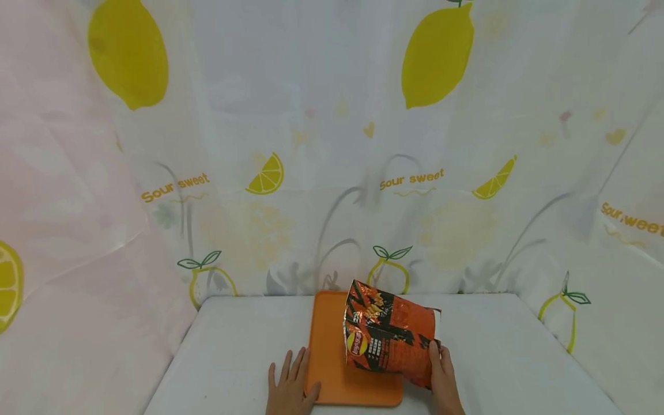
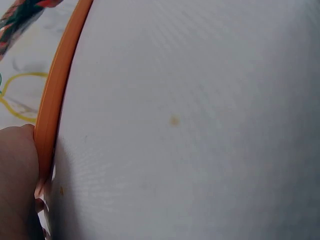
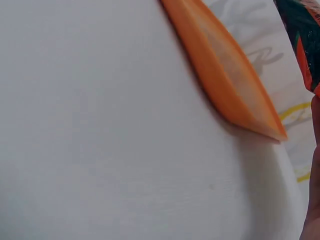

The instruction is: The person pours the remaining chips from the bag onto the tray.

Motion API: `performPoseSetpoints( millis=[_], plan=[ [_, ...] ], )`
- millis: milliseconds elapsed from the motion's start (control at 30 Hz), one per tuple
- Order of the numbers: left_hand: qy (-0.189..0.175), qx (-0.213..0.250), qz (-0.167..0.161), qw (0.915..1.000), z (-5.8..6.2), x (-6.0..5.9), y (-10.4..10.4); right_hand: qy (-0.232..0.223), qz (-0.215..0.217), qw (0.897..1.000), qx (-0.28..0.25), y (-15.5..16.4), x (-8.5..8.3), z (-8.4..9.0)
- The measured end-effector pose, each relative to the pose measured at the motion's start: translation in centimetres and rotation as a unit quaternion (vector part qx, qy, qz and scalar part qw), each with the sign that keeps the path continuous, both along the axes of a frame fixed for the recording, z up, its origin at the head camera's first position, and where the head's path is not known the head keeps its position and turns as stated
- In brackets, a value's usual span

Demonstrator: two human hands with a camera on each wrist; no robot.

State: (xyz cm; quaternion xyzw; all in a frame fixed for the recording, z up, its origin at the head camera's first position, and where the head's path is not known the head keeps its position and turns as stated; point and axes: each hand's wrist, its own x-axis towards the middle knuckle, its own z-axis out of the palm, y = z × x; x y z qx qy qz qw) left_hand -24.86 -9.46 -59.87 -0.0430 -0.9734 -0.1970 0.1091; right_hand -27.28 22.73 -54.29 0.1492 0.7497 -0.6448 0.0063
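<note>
An orange tray [image 1: 332, 374] lies flat on the white table [image 1: 233, 346], near its front edge. My left hand [image 1: 290, 385] rests on the tray's left edge with straight fingers spread; the left wrist view shows the tray rim [image 2: 55, 95] against a finger. An orange and black snack bag [image 1: 389, 337] stands tilted over the tray's right side. My right hand [image 1: 442, 374] grips the bag's lower right corner. In the right wrist view the tray's corner [image 3: 230, 85] and a piece of the bag [image 3: 302, 40] show at the upper right.
A curtain printed with lemons and the words "Sour sweet" [image 1: 412, 178] hangs behind and around the table. The table's bare white surface stretches left [image 1: 228, 340] and right [image 1: 519, 346] of the tray.
</note>
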Motion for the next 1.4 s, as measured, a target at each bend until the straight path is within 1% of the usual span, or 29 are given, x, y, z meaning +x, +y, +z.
performPoseSetpoints(
  millis=[100, 167, 200, 233, 267, 400, 433, 500, 567, 700, 800, 967, 1000, 1100, 1200, 1300, 1333, 1400],
  plan=[
    [0.008, -0.005, 0.001, 1.0000, -0.4, 0.1, -0.1, 0.016, -0.014, 0.999, -0.047, 0.4, -0.2, 1.4],
    [0.020, -0.012, 0.003, 0.9997, -0.6, 0.2, -0.1, 0.025, -0.029, 0.995, -0.097, 0.7, -0.2, 2.4],
    [0.025, -0.015, 0.004, 0.9996, -0.7, 0.2, -0.1, 0.029, -0.038, 0.993, -0.109, 0.8, -0.2, 2.9],
    [0.029, -0.018, 0.004, 0.9994, -0.7, 0.2, -0.1, 0.033, -0.043, 0.993, -0.108, 0.9, -0.2, 3.2],
    [0.035, -0.020, 0.004, 0.9992, -0.7, 0.2, -0.1, 0.037, -0.045, 0.994, -0.094, 1.0, -0.3, 3.5],
    [0.041, -0.021, 0.002, 0.9989, -0.5, 0.2, -0.1, 0.043, -0.039, 0.998, -0.016, 1.3, -0.4, 4.2],
    [0.040, -0.021, 0.002, 0.9990, -0.5, 0.2, -0.1, 0.039, -0.038, 0.998, -0.010, 1.4, -0.5, 4.2],
    [0.036, -0.021, 0.001, 0.9991, -0.4, 0.2, -0.1, 0.032, -0.043, 0.998, -0.026, 1.4, -0.5, 4.2],
    [0.032, -0.020, 0.000, 0.9993, -0.3, 0.2, -0.1, 0.032, -0.041, 0.998, -0.021, 1.5, -0.5, 4.0],
    [0.026, -0.012, -0.009, 0.9996, 0.1, 0.1, -0.2, 0.037, -0.033, 0.998, 0.026, 1.7, -0.6, 4.0],
    [0.023, -0.008, -0.016, 0.9996, 0.2, 0.1, -0.2, 0.038, -0.031, 0.999, 0.022, 1.9, -0.6, 4.0],
    [0.023, -0.002, -0.018, 0.9996, 0.3, 0.1, -0.1, 0.046, -0.018, 0.997, 0.064, 1.9, -0.7, 4.2],
    [0.022, -0.001, -0.017, 0.9996, 0.3, 0.1, -0.1, 0.046, -0.017, 0.997, 0.063, 1.9, -0.7, 4.2],
    [0.017, 0.000, -0.011, 0.9998, 0.2, 0.1, -0.1, 0.039, -0.027, 0.999, 0.026, 1.8, -0.8, 4.4],
    [0.019, 0.003, -0.006, 0.9998, 0.1, 0.1, -0.1, 0.043, -0.023, 0.998, 0.040, 1.8, -0.8, 4.5],
    [0.022, 0.006, -0.005, 0.9997, 0.0, 0.1, -0.1, 0.047, -0.012, 0.996, 0.070, 1.8, -0.9, 4.6],
    [0.023, 0.009, -0.004, 0.9997, 0.0, 0.2, -0.1, 0.048, -0.013, 0.997, 0.066, 1.8, -0.9, 4.7],
    [0.021, 0.012, -0.004, 0.9997, 0.0, 0.2, -0.1, 0.043, -0.020, 0.998, 0.037, 1.8, -1.0, 4.8]
  ],
)
